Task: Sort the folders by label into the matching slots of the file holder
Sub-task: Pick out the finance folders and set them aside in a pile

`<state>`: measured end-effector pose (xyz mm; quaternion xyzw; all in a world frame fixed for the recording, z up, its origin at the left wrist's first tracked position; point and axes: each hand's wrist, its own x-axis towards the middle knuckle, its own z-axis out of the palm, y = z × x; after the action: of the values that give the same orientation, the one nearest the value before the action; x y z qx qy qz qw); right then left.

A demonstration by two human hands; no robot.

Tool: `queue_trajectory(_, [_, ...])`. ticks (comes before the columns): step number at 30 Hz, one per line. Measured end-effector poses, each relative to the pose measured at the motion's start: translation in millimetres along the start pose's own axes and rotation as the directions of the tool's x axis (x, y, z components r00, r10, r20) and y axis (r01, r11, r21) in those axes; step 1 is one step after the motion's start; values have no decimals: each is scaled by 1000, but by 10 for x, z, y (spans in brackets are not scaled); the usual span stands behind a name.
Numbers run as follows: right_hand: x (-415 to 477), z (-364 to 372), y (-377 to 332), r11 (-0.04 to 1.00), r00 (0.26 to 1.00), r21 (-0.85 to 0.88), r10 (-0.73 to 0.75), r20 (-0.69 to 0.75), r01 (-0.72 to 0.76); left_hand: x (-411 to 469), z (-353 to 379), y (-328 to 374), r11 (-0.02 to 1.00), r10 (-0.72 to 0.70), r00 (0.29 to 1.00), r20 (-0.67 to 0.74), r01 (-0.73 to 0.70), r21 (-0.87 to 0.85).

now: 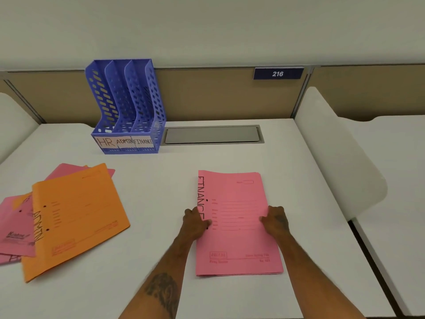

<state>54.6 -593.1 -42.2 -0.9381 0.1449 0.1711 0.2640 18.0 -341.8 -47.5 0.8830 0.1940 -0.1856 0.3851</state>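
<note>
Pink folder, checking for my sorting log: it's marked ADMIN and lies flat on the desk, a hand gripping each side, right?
No: the head view shows the pink folder marked FINANCE, not ADMIN. It lies flat on the desk, left hand and right hand gripping its sides.

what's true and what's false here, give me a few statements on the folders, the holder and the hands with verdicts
1. The left hand and right hand hold the pink FINANCE folder by its side edges. True.
2. The orange folder on the left pile is marked HR. False: it is marked ADMIN.
3. The blue file holder has slots labelled HR, ADMIN, FINANCE from left to right. True.
4. The pink FINANCE folder stands in the holder. False: it lies flat on the white desk, apart from the holder.
5. The number plate on the partition reads 612. False: it reads 216.
</note>
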Motion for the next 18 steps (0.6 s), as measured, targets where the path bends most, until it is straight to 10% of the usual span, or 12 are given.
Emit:
queue_trajectory(9, [-6, -30, -129, 994, 1000, -108, -12, 6, 12, -17, -135, -25, 1000, 26, 996, -86, -25, 11])
queue_trajectory(18, [-243, 153, -920, 870, 909, -311, -414, -40, 383, -239, -726, -444, 773, 370, 882, -290, -119, 624])
